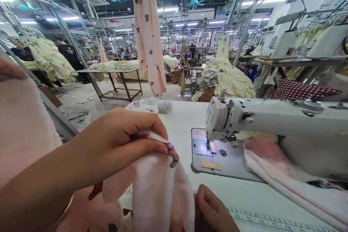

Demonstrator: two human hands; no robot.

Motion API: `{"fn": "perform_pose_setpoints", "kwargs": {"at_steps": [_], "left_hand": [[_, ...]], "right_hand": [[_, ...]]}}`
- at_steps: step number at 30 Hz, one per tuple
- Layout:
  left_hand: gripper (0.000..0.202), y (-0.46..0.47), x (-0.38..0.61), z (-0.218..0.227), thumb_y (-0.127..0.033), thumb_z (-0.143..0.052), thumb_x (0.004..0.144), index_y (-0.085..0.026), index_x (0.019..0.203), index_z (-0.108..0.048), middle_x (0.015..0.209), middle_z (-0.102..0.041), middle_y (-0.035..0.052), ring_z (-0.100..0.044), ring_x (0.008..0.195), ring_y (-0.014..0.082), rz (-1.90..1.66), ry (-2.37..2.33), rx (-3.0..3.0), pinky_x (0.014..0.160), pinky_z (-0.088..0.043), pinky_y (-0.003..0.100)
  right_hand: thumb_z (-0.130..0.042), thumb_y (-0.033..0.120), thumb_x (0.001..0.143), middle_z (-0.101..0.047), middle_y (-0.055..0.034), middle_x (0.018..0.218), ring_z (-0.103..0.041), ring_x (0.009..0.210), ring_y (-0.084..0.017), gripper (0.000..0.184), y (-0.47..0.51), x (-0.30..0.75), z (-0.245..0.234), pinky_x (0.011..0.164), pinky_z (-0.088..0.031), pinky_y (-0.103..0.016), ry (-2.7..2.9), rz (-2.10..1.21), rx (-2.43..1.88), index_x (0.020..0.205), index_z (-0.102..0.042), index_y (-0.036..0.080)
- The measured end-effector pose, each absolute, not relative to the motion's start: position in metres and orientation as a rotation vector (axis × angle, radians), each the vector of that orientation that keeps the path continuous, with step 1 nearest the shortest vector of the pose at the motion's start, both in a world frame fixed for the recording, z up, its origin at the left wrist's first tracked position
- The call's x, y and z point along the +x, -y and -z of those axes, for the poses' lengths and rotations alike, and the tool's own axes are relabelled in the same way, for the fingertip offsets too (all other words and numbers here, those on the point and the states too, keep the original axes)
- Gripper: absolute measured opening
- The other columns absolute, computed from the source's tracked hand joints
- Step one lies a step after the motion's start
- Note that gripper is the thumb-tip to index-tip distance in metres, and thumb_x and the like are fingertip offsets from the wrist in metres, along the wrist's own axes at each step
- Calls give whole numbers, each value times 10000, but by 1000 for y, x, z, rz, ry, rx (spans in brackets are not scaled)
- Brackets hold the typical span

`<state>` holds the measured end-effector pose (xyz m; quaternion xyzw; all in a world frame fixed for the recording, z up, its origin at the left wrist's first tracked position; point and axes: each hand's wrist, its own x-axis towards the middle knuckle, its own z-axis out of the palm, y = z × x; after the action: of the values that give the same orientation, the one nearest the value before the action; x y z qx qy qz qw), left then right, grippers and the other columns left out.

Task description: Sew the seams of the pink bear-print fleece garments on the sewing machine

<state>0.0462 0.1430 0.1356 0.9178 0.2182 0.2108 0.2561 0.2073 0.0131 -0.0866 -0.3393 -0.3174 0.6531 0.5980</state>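
My left hand (pixel 127 134) reaches in from the left, with thumb and fingers pinching the top edge of a soft pink printed garment piece (pixel 160 185). A small brown and purple printed figure shows just beyond the thumb tip. The cloth hangs down from the pinch in folds over the table front. My right hand (pixel 213 208) is low, at the right edge of the hanging cloth; its fingers are curled closed against that edge, and the fingertips are partly hidden. To the right stands a white sewing machine (pixel 272 119), its lamp lit over the needle plate (pixel 201 148).
On the white table (pixel 179 116), a measuring tape strip (pixel 255 217) runs along the front. Pink and white cloth (pixel 288 174) lies under the machine arm. Printed pink cloth (pixel 148 32) hangs ahead. Pale yellow garments (pixel 231 79) are heaped behind. More pink cloth (pixel 24 127) rises at left.
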Motion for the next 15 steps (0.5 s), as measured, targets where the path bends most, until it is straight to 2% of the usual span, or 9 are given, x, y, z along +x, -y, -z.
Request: {"fn": "perform_pose_setpoints", "kwargs": {"at_steps": [2, 4, 6, 9, 11, 13, 15], "left_hand": [[117, -143, 43, -135, -301, -623, 804, -227, 740, -686, 613, -675, -75, -576, 470, 62, -590, -588, 2502, 424, -342, 97], [102, -143, 41, -135, -289, -623, 803, -237, 734, -678, 614, -670, -97, -581, 480, 50, -614, -562, 2523, 438, -358, 82], [87, -141, 38, -137, -296, -620, 802, -255, 746, -673, 613, -665, -110, -580, 479, 49, -621, -559, 2546, 434, -366, 84], [79, -134, 37, -142, -277, -616, 799, -275, 737, -664, 649, -676, -123, -599, 525, 59, -598, -707, 2540, 454, -382, 95], [95, -128, 38, -145, -247, -613, 791, -274, 711, -657, 680, -687, -126, -616, 570, 68, -596, -816, 2501, 499, -406, 105], [93, -123, 40, -146, -250, -618, 779, -270, 698, -658, 690, -690, -117, -623, 597, 83, -606, -884, 2468, 529, -422, 121], [86, -121, 43, -147, -269, -625, 770, -272, 694, -666, 684, -687, -112, -613, 592, 88, -612, -931, 2444, 531, -419, 130]], "right_hand": [[-605, 713, 640, -608, 4, 714, -594, 588, -171, 540, -20, 203, 88, 531, -441, -275, 591, -1576, -720, 864, -396, 268], [-613, 743, 587, -646, -32, 809, -634, 662, -221, 681, -24, 204, 87, 544, -471, -323, 546, -1534, -738, 1040, -371, 294], [-696, 666, 565, -656, -55, 901, -650, 759, -241, 734, -27, 208, 82, 600, -494, -345, 552, -1440, -769, 1113, -370, 303], [-805, 473, 564, -659, -41, 933, -648, 792, -214, 654, -25, 216, 67, 666, -494, -326, 576, -1358, -749, 1093, -463, 299], [-838, 381, 553, -660, -10, 868, -640, 746, -184, 534, -22, 222, 57, 654, -489, -297, 582, -1325, -740, 989, -546, 288], [-852, 328, 544, -655, 3, 830, -628, 736, -166, 417, -18, 227, 48, 651, -484, -277, 604, -1251, -774, 873, -603, 263], [-854, 338, 540, -654, -5, 831, -619, 752, -169, 372, -16, 233, 41, 654, -486, -276, 644, -1181, -837, 828, -638, 242]]}}
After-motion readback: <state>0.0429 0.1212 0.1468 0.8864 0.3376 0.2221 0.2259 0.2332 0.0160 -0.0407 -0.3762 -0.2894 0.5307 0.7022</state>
